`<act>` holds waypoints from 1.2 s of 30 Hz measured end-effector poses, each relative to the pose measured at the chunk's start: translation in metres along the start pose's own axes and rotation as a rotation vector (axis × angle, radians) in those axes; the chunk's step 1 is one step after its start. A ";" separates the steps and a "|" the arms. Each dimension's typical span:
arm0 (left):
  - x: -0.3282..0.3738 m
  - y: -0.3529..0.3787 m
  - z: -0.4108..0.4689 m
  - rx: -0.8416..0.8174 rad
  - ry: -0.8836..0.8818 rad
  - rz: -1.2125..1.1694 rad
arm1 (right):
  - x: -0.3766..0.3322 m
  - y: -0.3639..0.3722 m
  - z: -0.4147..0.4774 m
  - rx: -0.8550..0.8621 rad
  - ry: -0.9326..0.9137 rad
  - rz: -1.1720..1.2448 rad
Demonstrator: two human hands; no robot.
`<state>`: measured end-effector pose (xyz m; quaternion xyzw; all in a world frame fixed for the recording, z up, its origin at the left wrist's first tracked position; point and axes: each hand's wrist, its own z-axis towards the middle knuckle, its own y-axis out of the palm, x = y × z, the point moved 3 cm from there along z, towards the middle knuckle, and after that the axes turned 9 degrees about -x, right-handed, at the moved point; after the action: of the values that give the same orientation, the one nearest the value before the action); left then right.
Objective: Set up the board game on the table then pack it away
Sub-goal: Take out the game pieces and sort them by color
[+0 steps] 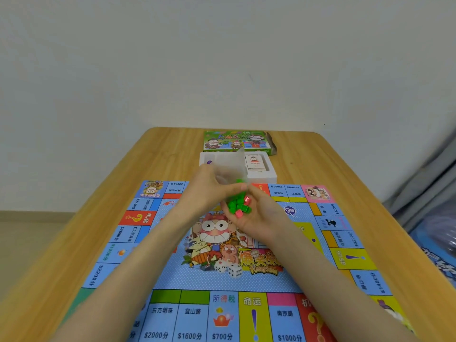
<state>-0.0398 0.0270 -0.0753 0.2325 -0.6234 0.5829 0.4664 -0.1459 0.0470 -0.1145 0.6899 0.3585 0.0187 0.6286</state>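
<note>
The game board (177,282) lies spread flat across the near half of the wooden desk (345,169), its cartoon centre and money squares face up. Both forearms reach out over it, so much of its middle and its right side are covered.

Above the far middle of the board the two hands meet. The left hand (209,191) has its grip pinched on a clear plastic bag (229,169), which rises blurred from the fingers and hides part of the tray behind it. The right hand (256,218) is turned palm up, its grip cupped round a heap of small plastic blocks (234,206), mostly green with a few pink among them. The bag's lower end is at the heap, touching or very nearly so; I cannot tell which.

Just beyond the board's far edge stands a white tray (271,177). Its right compartment holds a deck of cards (255,162), the top card showing a cartoon figure. In its left compartment lies a small purple piece (209,162); the rest of that side is behind the bag. Behind the tray, at the desk's far edge, lies the green game box (234,141), picture side up, an end flap open at its right.

A plain pale wall backs the desk. Off the right side is blue and grey material, too cut off to name.
</note>
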 end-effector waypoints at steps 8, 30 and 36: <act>-0.002 0.011 -0.001 0.156 0.050 0.052 | 0.002 -0.005 0.004 0.026 0.009 0.013; 0.004 0.009 0.000 0.146 0.120 0.478 | 0.002 -0.006 0.006 -0.001 0.023 0.018; 0.002 0.001 0.002 0.124 0.018 0.241 | 0.001 -0.005 0.005 0.047 0.008 0.043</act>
<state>-0.0424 0.0259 -0.0734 0.1790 -0.6052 0.6743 0.3833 -0.1451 0.0428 -0.1201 0.7118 0.3465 0.0267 0.6104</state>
